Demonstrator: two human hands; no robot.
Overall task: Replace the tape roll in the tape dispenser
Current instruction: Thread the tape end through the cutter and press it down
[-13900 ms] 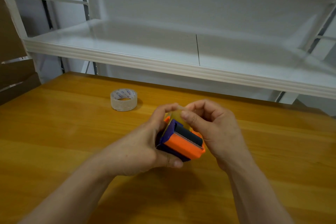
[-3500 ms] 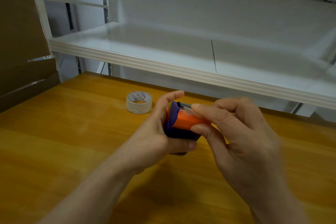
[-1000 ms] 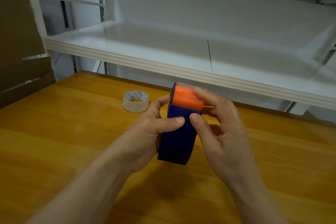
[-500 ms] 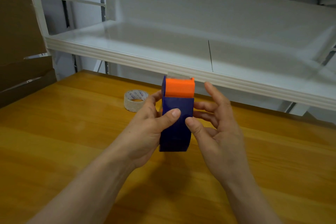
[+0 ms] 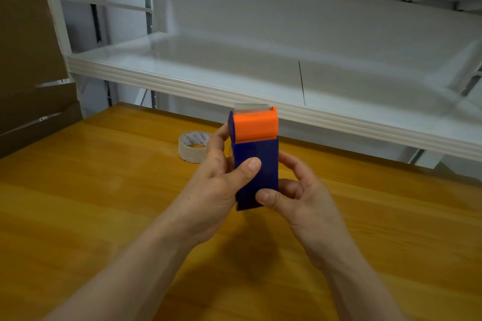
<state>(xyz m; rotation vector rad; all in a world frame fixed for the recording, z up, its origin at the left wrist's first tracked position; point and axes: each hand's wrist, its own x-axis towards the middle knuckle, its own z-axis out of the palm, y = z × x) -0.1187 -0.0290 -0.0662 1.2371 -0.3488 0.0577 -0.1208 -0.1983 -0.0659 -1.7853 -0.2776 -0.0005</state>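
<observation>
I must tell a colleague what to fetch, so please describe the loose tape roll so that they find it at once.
Find the wooden table below the white shelf. Toward the table's far edge, behind the left hand that grips the blue and orange tape dispenser, lies the tape roll. It alone is a clear ring, flat on the wood, with a printed white core.

Tape roll (image 5: 190, 157) part-hidden behind L hand (image 5: 216, 190), roll's print unreadable, R hand (image 5: 305, 203) fingers behind dispenser (image 5: 257, 150)
</observation>
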